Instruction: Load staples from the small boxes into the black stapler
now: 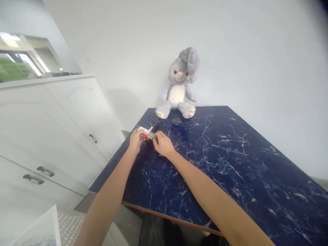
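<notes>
Over the left side of the dark blue marbled table (205, 164), both my hands meet at a small white-and-red package (145, 131) with a black part (154, 128) at its far right end. Its exact kind is too small to make out. My left hand (135, 140) grips the white end, fingers curled around it. On the other side, my right hand (162, 143) is closed on the darker end, thumb and fingers bent inward. A bit of orange shows under the package between the hands. My fingers hide part of it.
A grey plush rabbit (178, 82) sits at the table's far edge against the white wall (123, 44). White cabinets (64, 126) with dark handles stand to the left. A white perforated basket (68, 225) is at lower left, below table height.
</notes>
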`<action>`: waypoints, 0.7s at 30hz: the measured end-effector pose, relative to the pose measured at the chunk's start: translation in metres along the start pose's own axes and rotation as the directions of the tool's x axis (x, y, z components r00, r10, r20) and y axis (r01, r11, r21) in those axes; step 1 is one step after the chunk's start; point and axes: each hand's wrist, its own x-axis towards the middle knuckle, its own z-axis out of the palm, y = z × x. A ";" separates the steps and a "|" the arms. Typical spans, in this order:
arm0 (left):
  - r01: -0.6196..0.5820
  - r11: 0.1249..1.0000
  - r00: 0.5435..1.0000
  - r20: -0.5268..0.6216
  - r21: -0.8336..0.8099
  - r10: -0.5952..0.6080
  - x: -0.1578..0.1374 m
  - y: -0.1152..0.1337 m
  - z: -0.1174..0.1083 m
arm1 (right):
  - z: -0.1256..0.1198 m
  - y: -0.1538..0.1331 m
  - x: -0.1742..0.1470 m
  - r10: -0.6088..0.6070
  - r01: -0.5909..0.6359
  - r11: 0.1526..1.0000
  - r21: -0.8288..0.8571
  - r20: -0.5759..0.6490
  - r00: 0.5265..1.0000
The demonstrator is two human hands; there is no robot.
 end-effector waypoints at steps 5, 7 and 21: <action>0.031 0.999 0.999 -0.015 -0.023 -0.031 -0.001 0.002 0.001 | 0.001 0.005 0.003 0.007 0.010 0.990 0.139 -0.124 0.992; 0.023 1.000 1.000 -0.010 0.000 -0.023 -0.001 0.002 0.001 | 0.001 0.006 0.003 0.008 0.015 0.987 0.160 -0.143 0.990; -0.041 0.990 0.997 0.066 0.132 0.032 -0.005 0.001 0.005 | 0.004 0.012 0.007 0.098 -0.059 0.969 0.240 -0.154 0.983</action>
